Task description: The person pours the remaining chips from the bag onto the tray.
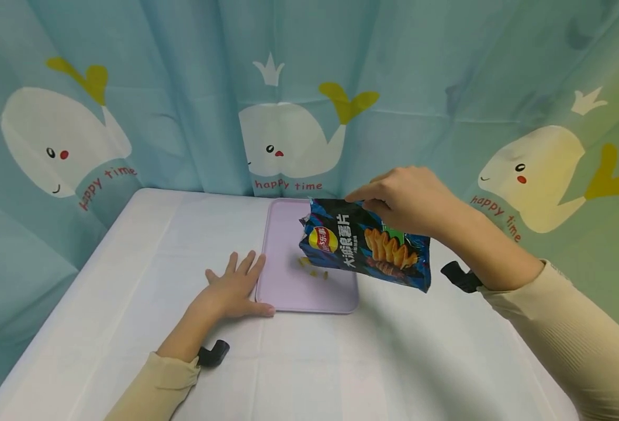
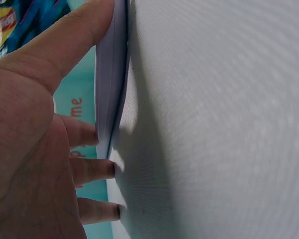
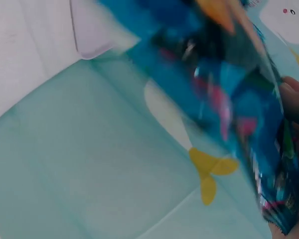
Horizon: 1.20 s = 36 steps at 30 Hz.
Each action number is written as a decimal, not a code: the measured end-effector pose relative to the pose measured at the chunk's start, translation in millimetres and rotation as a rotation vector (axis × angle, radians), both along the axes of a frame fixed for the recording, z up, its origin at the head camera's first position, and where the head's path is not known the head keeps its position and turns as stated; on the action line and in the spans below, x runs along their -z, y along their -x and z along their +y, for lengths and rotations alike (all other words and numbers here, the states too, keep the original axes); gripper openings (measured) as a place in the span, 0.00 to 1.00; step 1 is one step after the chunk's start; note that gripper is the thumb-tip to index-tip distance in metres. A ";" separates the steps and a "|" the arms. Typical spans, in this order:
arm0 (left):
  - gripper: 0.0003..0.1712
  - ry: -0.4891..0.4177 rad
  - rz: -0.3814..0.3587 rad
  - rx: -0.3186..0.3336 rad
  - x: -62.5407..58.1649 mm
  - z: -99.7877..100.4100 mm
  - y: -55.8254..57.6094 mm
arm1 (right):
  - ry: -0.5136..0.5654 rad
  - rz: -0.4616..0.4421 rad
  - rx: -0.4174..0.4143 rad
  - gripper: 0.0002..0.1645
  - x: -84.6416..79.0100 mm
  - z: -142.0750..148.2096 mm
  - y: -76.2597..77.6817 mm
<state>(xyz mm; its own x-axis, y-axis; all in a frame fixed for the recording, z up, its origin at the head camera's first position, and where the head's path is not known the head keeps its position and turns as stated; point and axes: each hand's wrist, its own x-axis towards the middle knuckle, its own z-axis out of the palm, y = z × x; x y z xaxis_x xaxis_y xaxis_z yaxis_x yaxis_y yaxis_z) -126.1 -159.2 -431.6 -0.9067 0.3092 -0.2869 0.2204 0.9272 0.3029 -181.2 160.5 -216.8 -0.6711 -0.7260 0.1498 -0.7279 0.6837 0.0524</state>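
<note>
My right hand (image 1: 406, 199) pinches a dark blue bag of potato chips (image 1: 362, 242) along its upper edge. The bag hangs sideways above the right part of a pale purple tray (image 1: 288, 292), its torn end toward the left. Several small yellow chip pieces (image 1: 314, 273) lie on the tray below that end. At the tray's left edge my left hand (image 1: 230, 292) spreads its fingers, the thumb at the near corner. In the left wrist view the thumb (image 2: 65, 45) lies along the tray's side wall. The right wrist view shows the bag (image 3: 209, 94) blurred, with fingertips at its edge.
The tray stands on a table with a white cloth (image 1: 309, 362). Behind the table hangs a light blue curtain (image 1: 183, 70) printed with white whales. Each wrist carries a black strap mount, one at the left cuff (image 1: 213, 354) and one at the right (image 1: 462, 276).
</note>
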 end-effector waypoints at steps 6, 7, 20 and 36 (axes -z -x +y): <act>0.72 0.005 0.004 -0.009 0.7 0.3 0.3 | 0.000 0.008 -0.009 0.19 0.1 0.7 0.7; 0.71 0.003 0.005 -0.010 0.5 0.5 0.2 | 0.000 0.005 -0.010 0.19 0.1 1.0 0.8; 0.71 0.002 0.008 -0.006 -2.5 1.4 -1.5 | -0.002 0.015 0.006 0.18 -3.3 4.0 0.3; 0.71 0.005 0.015 -0.003 -1.2 1.0 0.2 | 0.000 0.027 0.018 0.18 -5.2 7.6 -2.7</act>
